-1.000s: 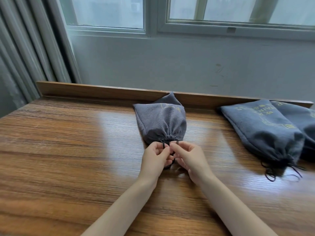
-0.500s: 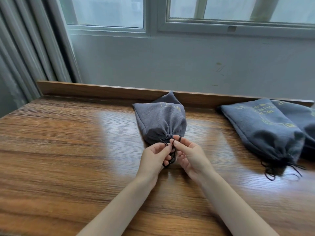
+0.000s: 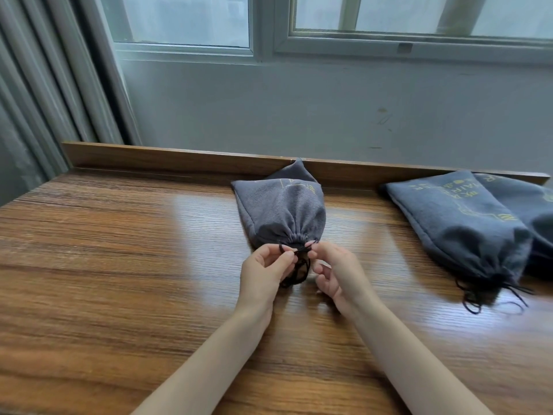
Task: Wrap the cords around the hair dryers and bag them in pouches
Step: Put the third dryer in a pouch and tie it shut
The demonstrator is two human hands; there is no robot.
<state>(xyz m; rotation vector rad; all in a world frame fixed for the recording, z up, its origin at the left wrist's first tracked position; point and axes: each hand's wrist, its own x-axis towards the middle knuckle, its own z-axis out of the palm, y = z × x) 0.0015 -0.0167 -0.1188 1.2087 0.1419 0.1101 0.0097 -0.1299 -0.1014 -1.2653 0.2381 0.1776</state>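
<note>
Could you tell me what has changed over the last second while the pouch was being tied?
The left hand and right hand, which met at the mouth of the grey pouch, have drawn slightly apart, each pulling sideways with a grip on the black drawstring; a loop now hangs between them. The pouch has not moved, and the two tied pouches at right lie as before.

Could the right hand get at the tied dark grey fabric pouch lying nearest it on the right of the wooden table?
Probably yes: bare wooden table lies between the right hand and that dark grey fabric pouch, though its fingers pinch the middle pouch's black drawstring.
</note>
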